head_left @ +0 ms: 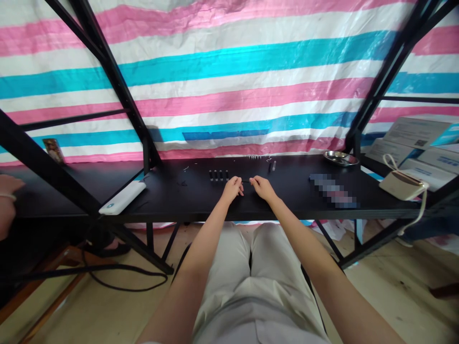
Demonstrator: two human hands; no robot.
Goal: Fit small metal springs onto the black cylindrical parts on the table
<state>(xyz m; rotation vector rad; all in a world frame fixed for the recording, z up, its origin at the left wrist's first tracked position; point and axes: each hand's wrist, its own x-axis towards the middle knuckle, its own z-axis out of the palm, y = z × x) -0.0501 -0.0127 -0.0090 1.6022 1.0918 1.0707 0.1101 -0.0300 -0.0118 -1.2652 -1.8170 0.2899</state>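
Two hands close together: my left hand (233, 187) and right hand (263, 187) pinch a thin dark piece (246, 182) above the desk (294, 203); I'd brace wrists and grip lightly.

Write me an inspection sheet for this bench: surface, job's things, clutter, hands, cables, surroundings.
Surface: black table, matte, light specks.
Job's things: thin dark piece between the hands; row of small black parts just behind.
Clutter: white power bank left, metal dish right, pins at the back.
Hands: left hand and right hand each pinch an end of the piece.
Cables: black cable on the floor; white cord on a cream device.
Surroundings: striped tarp, black frame, boxes, another person's hand at left.
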